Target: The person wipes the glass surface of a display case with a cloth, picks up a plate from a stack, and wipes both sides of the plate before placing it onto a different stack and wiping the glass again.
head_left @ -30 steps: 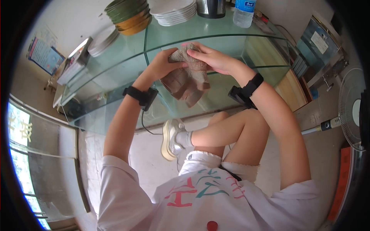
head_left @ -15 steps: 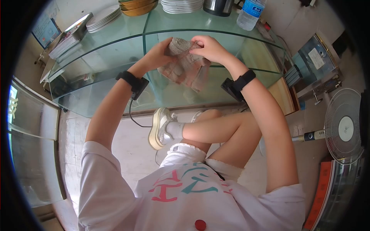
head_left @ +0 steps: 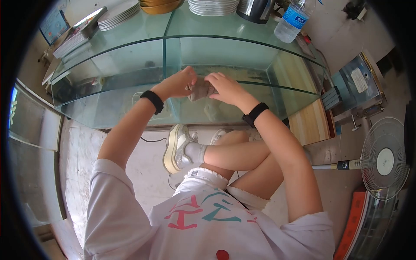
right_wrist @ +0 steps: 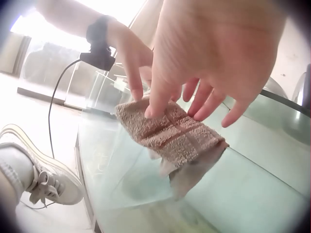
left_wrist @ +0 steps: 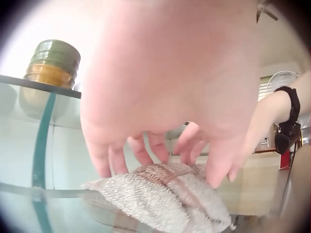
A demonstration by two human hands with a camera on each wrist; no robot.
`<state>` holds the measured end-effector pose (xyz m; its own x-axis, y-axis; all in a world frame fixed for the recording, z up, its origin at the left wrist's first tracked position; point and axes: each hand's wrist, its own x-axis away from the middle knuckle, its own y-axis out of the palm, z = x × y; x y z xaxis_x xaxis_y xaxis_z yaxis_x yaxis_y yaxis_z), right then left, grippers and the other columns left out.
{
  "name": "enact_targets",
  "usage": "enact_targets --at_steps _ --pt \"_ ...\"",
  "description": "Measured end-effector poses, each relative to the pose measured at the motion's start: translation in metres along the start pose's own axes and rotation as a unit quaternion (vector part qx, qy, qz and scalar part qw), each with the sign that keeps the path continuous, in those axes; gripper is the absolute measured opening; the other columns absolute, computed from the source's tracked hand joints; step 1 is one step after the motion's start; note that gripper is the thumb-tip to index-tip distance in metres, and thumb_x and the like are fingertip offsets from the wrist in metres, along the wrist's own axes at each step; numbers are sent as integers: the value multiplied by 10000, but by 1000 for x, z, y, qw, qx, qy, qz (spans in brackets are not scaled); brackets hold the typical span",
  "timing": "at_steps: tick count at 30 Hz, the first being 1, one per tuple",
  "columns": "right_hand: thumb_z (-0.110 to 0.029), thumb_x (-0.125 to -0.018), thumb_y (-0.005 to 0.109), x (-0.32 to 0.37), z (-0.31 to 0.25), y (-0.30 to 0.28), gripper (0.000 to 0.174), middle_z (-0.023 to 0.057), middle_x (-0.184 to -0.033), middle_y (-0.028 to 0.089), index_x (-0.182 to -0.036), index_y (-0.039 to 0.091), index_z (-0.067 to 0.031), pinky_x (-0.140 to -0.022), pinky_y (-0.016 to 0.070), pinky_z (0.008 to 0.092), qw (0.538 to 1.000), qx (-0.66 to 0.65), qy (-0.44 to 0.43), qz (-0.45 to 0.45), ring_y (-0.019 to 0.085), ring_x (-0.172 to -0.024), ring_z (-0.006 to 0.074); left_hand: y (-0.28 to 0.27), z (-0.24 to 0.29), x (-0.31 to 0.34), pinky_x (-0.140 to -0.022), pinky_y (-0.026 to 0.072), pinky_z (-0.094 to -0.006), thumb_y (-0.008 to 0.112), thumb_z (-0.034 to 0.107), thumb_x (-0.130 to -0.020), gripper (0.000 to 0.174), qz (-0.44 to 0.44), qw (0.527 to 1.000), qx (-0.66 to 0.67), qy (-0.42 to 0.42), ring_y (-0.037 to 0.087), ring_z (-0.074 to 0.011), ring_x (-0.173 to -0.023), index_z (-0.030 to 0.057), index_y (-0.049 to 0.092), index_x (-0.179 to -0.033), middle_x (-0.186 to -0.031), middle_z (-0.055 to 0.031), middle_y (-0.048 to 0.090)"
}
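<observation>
A grey-brown terry towel (head_left: 200,90) hangs at the upper edge of the glass tank (head_left: 242,41), its fold uppermost and a loose flap below. My left hand (head_left: 177,82) has the left end of it, thumb and fingers on opposite sides of the fold. At the other end, my right hand (head_left: 227,89) pinches the towel, its thumb (right_wrist: 153,104) on the near face and the fingers over the far side. In the right wrist view the terry face of the towel (right_wrist: 170,131) shows pinkish bands. Both wrists wear black straps.
On the glass top stand yellow bowls (head_left: 160,6), stacked white plates (head_left: 212,6), a metal kettle (head_left: 255,9) and a water bottle (head_left: 294,21). A white fan (head_left: 385,161) is at the right. My crossed legs and a white shoe (head_left: 175,149) are below the tank.
Both hands have come down and nearer with the towel, from above the tank to its front edge. The towel, bunched and hanging before, now sits folded at the glass edge. The head view has shifted.
</observation>
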<state>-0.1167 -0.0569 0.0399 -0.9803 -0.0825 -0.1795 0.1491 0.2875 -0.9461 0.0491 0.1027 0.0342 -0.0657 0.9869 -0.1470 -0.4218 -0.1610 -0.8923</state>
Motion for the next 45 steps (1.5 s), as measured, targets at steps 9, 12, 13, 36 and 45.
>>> enact_targets --at_steps 9,12,13,36,45 --pt "-178 -531 807 -48 37 32 364 227 -795 647 -791 660 29 -707 515 421 991 -49 123 -27 633 -777 377 47 0 -71 -813 511 -384 846 334 -520 480 -60 963 -121 -234 635 -285 -948 94 682 -903 -928 -118 681" --pt "-176 -533 807 -54 51 30 359 213 -853 659 -822 682 -3 -720 513 418 969 -95 191 -122 646 -806 356 45 -1 -79 -746 530 -378 845 399 -509 482 -104 962 -163 -190 663 -278 -845 98 691 -853 -873 -116 686" --pt "-170 -542 802 -47 50 36 344 211 -845 660 -821 684 -6 -715 514 418 969 -87 189 -130 648 -805 352 57 2 -73 -738 529 -378 848 412 -502 493 -72 964 -181 -179 662 -280 -835 98 689 -847 -861 -113 684" --pt "-231 -545 778 109 160 -26 292 152 -748 655 -747 673 -48 -665 506 439 987 56 124 86 638 -761 345 118 112 -206 -724 523 -402 815 480 -545 582 -12 962 -249 -108 647 -309 -861 74 660 -932 -900 -148 674" --pt "-216 -506 797 214 270 -73 348 112 -784 678 -807 678 -85 -652 495 410 963 28 268 -11 642 -765 318 192 197 -337 -711 527 -378 830 475 -524 567 -49 976 -211 -21 659 -286 -830 35 663 -841 -867 -145 678"
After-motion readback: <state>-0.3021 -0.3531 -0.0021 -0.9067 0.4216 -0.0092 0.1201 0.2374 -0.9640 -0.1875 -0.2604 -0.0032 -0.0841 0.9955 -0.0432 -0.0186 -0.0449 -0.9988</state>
